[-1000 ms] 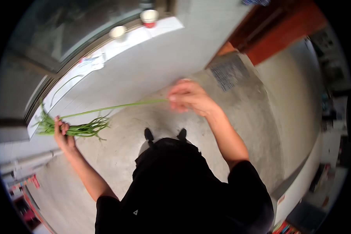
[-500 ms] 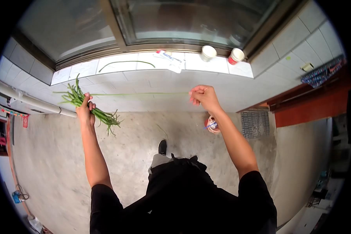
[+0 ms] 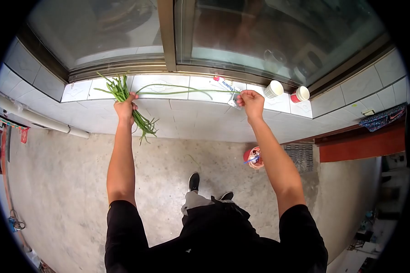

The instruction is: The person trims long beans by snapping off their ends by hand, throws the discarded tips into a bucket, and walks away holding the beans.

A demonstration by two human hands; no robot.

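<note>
Green stalk bundle at ten o'clock is gripped in the closed left hand. Right hand, at two o'clock, pinches one long stalk extending toward the bundle.

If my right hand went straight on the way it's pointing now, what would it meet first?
Probably the white packet on the window ledge, just past your right hand's fingertips. Height is unclear, so it might pass above.

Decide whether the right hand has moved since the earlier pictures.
Yes: the right hand has moved up the view, from below the sill to overlapping its edge.
</note>
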